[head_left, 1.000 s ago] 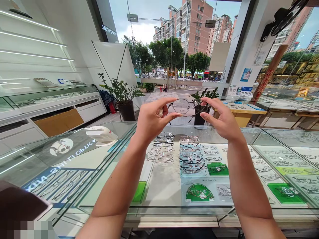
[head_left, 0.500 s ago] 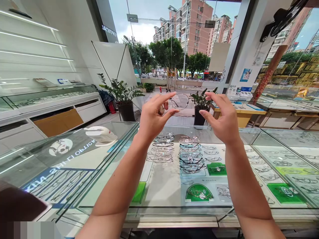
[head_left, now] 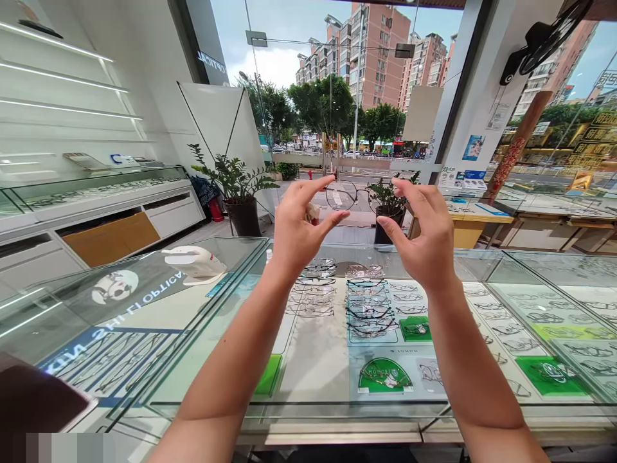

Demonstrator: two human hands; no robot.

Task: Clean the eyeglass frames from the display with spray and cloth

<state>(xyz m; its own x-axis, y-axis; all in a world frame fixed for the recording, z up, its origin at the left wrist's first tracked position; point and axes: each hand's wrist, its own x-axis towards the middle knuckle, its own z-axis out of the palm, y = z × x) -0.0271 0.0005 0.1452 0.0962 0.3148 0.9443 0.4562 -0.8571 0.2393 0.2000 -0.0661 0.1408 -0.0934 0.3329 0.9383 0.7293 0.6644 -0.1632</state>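
Note:
A pair of thin dark-rimmed round eyeglasses (head_left: 341, 209) is held up in front of me, above the glass display case (head_left: 318, 366). My left hand (head_left: 301, 218) has its thumb and index finger at the lower and upper edges of the left lens, the other fingers curled behind. On the other side, my right hand (head_left: 427, 235) curves its thumb and index finger around the right lens, whose rim is hard to see against the potted plant behind. Rows of eyeglass frames (head_left: 369, 312) lie inside the case below my hands.
A white device (head_left: 195, 262) stands on the left of the glass counter. Green display cards (head_left: 385, 374) lie within the case. Beyond it are two potted plants (head_left: 243, 215), a wooden-sided table (head_left: 475, 222) and a glass front facing the street. A dark object (head_left: 41, 392) sits near left.
The eyeglasses have shifted slightly left and turned, so the bridge and part of the right lens show more. My right hand has moved a little left, closer to my left hand.

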